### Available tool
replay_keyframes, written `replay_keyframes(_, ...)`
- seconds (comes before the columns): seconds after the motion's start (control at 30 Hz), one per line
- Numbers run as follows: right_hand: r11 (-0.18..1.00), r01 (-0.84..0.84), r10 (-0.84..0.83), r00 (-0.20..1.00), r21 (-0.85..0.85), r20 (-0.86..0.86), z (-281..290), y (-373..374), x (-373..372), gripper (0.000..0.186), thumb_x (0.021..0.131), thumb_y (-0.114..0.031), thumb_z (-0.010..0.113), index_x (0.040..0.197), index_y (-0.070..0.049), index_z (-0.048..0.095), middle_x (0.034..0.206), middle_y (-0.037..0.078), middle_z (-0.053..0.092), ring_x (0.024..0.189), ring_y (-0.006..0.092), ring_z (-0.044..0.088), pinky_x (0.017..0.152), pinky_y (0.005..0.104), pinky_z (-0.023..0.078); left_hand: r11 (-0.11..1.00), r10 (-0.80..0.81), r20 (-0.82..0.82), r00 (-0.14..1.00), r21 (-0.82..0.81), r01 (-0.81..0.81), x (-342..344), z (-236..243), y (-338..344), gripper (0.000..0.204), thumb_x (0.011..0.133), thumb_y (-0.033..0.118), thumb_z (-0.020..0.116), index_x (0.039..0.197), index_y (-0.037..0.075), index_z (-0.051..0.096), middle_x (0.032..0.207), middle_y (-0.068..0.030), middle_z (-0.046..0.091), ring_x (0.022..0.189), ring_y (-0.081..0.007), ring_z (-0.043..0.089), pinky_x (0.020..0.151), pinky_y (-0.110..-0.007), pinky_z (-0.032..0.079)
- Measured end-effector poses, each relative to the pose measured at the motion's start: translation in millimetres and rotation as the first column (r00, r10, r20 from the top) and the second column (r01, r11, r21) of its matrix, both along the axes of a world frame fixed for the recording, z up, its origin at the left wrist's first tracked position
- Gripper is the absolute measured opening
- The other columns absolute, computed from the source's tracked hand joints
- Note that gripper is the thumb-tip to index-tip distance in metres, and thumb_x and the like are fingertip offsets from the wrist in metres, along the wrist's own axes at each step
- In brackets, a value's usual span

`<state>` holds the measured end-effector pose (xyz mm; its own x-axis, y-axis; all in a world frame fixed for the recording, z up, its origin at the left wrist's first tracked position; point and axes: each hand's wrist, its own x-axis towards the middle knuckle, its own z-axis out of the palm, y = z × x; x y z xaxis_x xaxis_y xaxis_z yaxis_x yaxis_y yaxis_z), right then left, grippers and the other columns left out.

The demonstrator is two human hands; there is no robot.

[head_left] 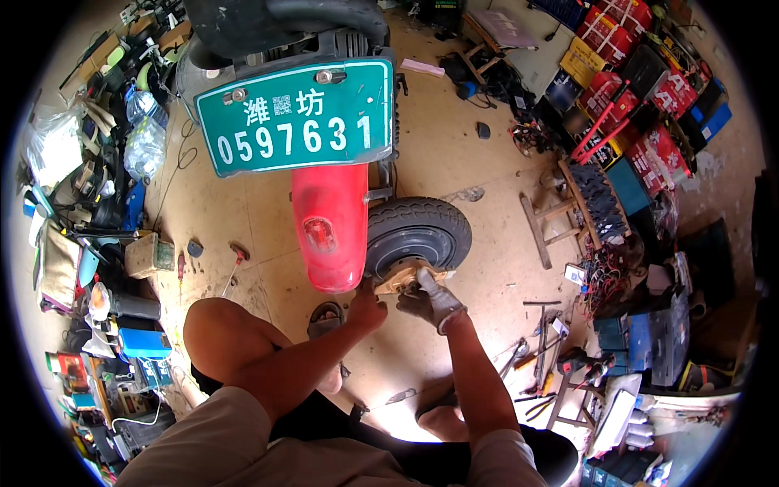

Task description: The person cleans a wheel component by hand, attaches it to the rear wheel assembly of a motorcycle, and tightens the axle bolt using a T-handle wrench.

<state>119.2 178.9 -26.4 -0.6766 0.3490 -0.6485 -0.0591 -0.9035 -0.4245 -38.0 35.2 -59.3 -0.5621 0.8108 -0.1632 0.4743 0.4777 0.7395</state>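
Observation:
Ahead of me stands a two-wheeler's rear with a green plate [292, 81], a red rear mudguard [329, 203] and a black tyre [430, 215] on a dark rim. My bare left hand [367, 304] has its fingers closed at the left end of a tan, crumpled piece [393, 282] against the lower part of the wheel hub. My right hand [430, 300], in a pale grey glove, grips that piece at its right side. What the piece is made of, and what lies beneath it, I cannot make out.
Screwdrivers [181, 272] and a T-handled tool [237, 258] lie at left beside a box [148, 252]. Long tools [542, 341], a drill [580, 361] and a wooden frame [534, 227] are at right. Piled batteries [625, 32] and clutter [138, 333] line both sides.

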Motion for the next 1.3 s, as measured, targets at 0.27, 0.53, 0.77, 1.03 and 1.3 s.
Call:
replay_keyframes(0.27,0.994,0.048,-0.064,0.985,0.103,0.163,2,-5,-31,0.074,0.088,-0.063,0.073,0.134,-0.009,0.051,0.121,0.018,0.060,0.102,0.0390,0.067,0.086,0.0578,0.062,0.998,-0.036,-0.030,0.999,-0.049,0.035,-3,2,-4,0.066,0.080,0.011,0.067,0.140,-0.002,0.042,0.130,-0.0299,0.054,0.102,-0.0432,0.068,0.086,-0.054,0.056)
replay_keyframes(0.53,0.925,0.285,-0.224,0.944,-0.251,0.243,8,-2,-52,0.091,0.083,-0.061,0.079,0.147,-0.013,0.035,0.142,0.022,0.044,0.127,0.0451,0.051,0.102,0.0641,0.051,0.999,0.000,-0.054,0.999,0.037,0.002,-2,1,-2,0.070,0.079,0.013,0.069,0.141,0.000,0.039,0.130,-0.0328,0.054,0.104,-0.0517,0.064,0.088,-0.059,0.054)
replay_keyframes(0.77,0.954,0.264,-0.230,0.948,-0.142,0.219,-15,1,-47,0.092,0.083,-0.058,0.081,0.147,-0.013,0.034,0.142,0.021,0.045,0.127,0.0459,0.050,0.101,0.0643,0.051,1.000,0.014,-0.006,1.000,0.004,-0.014,-1,20,3,0.073,0.079,0.013,0.070,0.144,-0.001,0.039,0.120,-0.0344,0.059,0.102,-0.0505,0.065,0.089,-0.058,0.053)
replay_keyframes(1.03,0.907,0.330,-0.279,0.936,-0.261,0.214,5,-6,-55,0.098,0.079,-0.061,0.083,0.150,-0.014,0.034,0.144,0.023,0.044,0.129,0.0470,0.049,0.106,0.0641,0.047,0.998,0.012,-0.164,0.986,0.061,-0.002,-4,6,-3,0.065,0.081,0.013,0.068,0.139,-0.004,0.046,0.125,-0.0314,0.058,0.102,-0.0476,0.065,0.087,-0.052,0.055)
replay_keyframes(1.3,0.958,0.244,-0.195,0.938,-0.149,0.286,-9,-5,-53,0.104,0.076,-0.069,0.080,0.151,-0.015,0.033,0.147,0.022,0.043,0.130,0.0496,0.049,0.107,0.0643,0.047,0.999,0.044,-0.133,0.990,0.006,-0.044,-6,4,-1,0.055,0.083,0.008,0.062,0.135,-0.005,0.050,0.122,-0.0337,0.061,0.106,-0.0495,0.064,0.087,-0.055,0.054)
